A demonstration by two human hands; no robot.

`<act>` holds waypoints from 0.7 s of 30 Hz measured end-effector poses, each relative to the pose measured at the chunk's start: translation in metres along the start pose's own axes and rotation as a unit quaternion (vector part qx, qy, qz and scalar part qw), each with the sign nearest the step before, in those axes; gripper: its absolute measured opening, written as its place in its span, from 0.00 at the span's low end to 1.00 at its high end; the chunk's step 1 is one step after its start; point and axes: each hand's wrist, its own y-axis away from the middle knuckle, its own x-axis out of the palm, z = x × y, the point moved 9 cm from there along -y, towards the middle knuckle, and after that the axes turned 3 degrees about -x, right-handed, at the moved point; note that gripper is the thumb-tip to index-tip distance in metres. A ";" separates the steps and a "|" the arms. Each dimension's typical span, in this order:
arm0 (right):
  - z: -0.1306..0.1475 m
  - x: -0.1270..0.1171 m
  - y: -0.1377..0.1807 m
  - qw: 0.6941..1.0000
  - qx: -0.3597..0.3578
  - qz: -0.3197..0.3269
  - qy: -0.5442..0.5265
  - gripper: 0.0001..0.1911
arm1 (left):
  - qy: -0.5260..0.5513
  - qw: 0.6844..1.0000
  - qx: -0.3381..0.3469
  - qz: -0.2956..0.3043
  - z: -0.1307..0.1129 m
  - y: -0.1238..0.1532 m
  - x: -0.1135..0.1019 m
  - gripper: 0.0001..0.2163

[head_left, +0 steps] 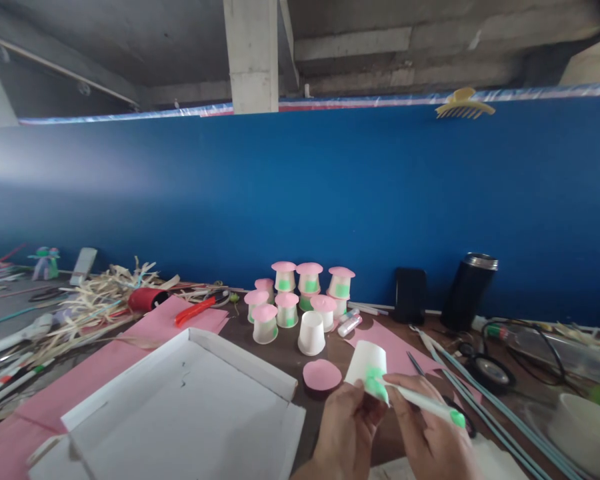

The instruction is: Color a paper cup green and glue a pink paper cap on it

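My left hand [347,427] grips a white paper cup [365,357], tilted on its side, with a bright green patch on its wall. My right hand [433,427] is closed around a white marker [423,401] with a green end, its tip at the green patch. Left of the held cup lies a round pink paper disc [322,375]. Behind it, a plain white cup [311,335] stands upside down. Several inverted cups [287,311] with green patches and pink discs on top are grouped and partly stacked by the blue wall.
A shallow white box [180,400] takes up the front left, over pink paper [35,427]. Thin strips [115,293] are heaped at far left. A black flask [470,290], a dark phone [410,297] and pale blue rods [485,400] are at right.
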 end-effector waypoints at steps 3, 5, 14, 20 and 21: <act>0.002 0.001 0.000 1.000 -0.004 -0.002 0.003 0.09 | -0.006 1.000 -0.002 0.000 0.000 0.001 0.001 0.06; 0.002 0.002 0.001 1.000 -0.005 -0.002 0.003 0.09 | -0.009 1.000 0.002 0.004 0.000 0.000 0.001 0.06; -0.002 0.011 0.005 0.999 0.007 0.034 -0.028 0.08 | -0.006 1.000 0.009 -0.013 -0.003 0.000 -0.002 0.04; -0.004 0.007 0.005 1.000 -0.005 0.010 -0.014 0.09 | -0.017 0.999 0.002 -0.030 0.000 -0.002 -0.008 0.06; -0.004 0.008 0.005 1.000 -0.003 0.018 -0.022 0.09 | -0.020 0.999 0.003 -0.034 0.001 -0.002 -0.009 0.06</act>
